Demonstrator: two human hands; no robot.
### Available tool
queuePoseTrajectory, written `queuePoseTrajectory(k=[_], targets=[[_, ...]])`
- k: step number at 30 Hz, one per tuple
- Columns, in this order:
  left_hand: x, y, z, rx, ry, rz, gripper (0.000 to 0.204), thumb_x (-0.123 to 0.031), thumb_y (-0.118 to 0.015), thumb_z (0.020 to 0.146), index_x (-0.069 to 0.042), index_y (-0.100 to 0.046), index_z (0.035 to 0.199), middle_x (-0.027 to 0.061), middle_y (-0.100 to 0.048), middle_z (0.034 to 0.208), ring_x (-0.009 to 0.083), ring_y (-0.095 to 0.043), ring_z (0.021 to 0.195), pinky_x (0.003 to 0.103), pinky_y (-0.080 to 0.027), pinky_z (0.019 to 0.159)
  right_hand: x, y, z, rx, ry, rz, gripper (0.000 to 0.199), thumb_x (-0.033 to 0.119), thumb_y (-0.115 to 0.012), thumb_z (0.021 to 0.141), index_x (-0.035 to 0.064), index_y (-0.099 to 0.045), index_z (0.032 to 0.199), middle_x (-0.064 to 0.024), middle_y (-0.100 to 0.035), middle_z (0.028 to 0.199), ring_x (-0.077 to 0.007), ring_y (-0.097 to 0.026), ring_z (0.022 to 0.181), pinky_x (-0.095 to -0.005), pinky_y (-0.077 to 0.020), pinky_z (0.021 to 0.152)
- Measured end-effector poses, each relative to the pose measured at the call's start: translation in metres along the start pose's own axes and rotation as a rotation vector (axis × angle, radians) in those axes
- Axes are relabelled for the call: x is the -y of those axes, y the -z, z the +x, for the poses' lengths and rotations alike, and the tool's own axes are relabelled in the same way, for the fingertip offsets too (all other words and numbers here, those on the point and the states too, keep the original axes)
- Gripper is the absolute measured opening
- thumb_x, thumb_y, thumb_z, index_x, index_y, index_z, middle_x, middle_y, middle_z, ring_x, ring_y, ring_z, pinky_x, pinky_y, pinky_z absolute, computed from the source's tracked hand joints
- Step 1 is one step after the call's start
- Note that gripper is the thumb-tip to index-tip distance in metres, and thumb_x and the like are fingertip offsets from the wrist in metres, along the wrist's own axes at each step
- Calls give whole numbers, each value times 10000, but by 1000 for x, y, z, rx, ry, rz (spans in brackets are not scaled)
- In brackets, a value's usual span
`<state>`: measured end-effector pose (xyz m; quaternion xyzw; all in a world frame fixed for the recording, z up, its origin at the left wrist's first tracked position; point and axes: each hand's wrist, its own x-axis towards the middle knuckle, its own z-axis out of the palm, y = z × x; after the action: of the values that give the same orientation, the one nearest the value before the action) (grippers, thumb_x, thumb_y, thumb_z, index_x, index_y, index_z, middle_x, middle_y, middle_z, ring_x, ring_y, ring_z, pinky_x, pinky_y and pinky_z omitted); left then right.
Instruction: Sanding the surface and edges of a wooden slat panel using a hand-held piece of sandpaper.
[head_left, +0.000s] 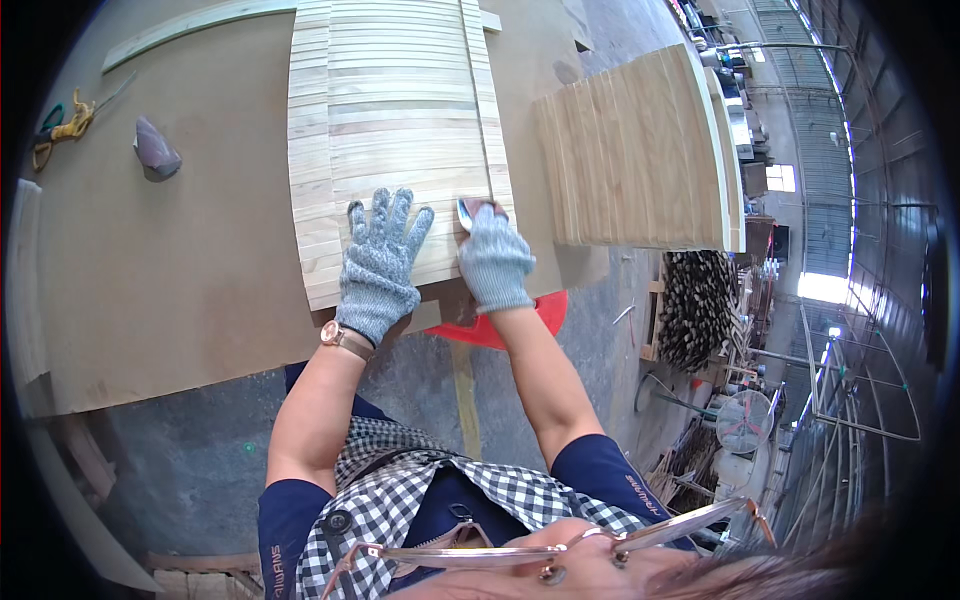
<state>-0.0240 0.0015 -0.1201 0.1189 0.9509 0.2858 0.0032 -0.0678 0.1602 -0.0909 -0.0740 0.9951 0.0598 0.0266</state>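
The person is leaning over a broad brown worktop [180,260], both hands in grey knitted gloves. The left hand [380,262] is lying flat on a panel of narrow pale wooden slats [390,130], its fingers [385,215] spread wide and gripping nothing; a rose-coloured wristwatch [344,338] is sitting on that wrist. The right hand [494,258] is resting at the panel's near right corner, its fingers curled closed around a small object [468,212] with a pale rounded end, pressed against the slats; what the object is cannot be told. The panel is lying in the middle of the worktop, its near edge just under both wrists, and a thin loose slat [478,100] is running along its right side. A second slatted panel [640,150] is lying well to the right, tilted, apart from the first. Far left on the worktop, a grey cloth-like lump [156,150] and a pair of scissors with yellow cord [62,125] are lying near each other. A red round thing [545,312] is showing below the worktop's edge, behind the right forearm.
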Motion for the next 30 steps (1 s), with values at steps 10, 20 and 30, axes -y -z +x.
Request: queuePoseTrajectory(k=[10, 20, 30], targets=[[-8, 2, 7, -14, -13, 11, 848, -193, -629, 574, -134, -358, 1375, 177, -241, 1452, 373, -171, 1361, 550, -104, 1100, -13, -12, 29, -208, 155, -50, 322, 164, -568, 763, -32, -544, 1018, -218, -604, 884, -348, -619, 669, -424, -502, 581], [-5, 3, 13, 8, -2, 24, 870, -188, -638, 566, -141, -343, 1384, 170, -242, 1454, 372, -176, 1360, 549, -101, 1102, -20, -30, 25, -460, 270, -137, 348, 144, -598, 665, -20, -557, 969, -191, -606, 850, -291, -613, 645, -396, -498, 561], [7, 2, 7, 42, 26, 72, 840, -188, -635, 611, -147, -329, 1392, 169, -230, 1457, 367, -167, 1362, 549, -95, 1103, 1, 5, -42, 51, -72, 24, 323, 109, -576, 686, -42, -548, 970, -175, -594, 825, -290, -614, 709, -380, -507, 594]])
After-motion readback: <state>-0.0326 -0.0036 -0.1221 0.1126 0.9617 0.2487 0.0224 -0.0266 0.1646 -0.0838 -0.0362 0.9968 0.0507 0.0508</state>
